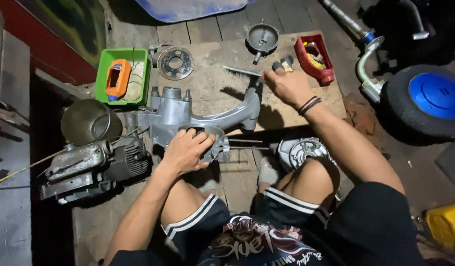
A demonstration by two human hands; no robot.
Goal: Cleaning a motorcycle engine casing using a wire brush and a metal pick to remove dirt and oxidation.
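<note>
Squatting over a wooden board point(306, 106) on the plank floor, with the grey cast-metal engine casing point(198, 116) lying across it, just in front of the knees. Left hand point(184, 151) pressing flat over the casing's round opening, fingers spread and curled over the rim, bracing rather than clamping. Right hand point(286, 84) pinching a thin wire brush point(241, 72), bristles pointing left, held just above the casing's far arm. Judging by its bulk and thick walls: heavy, rigid, probably greasy, so best gripped at the arm or the rim of the opening, never by the thin studs. Sitting behind it: a green square tray point(103, 59) holding an orange tool with wires, a round perforated disc point(175, 62), a shallow round metal cover point(262, 37) and a red plastic bin point(326, 74) of small parts. Lying at left, a finned engine block point(92, 165); at right, a small wheel with a blue hub point(424, 98); at the lower right corner, a yellow container point(445, 224).
</note>
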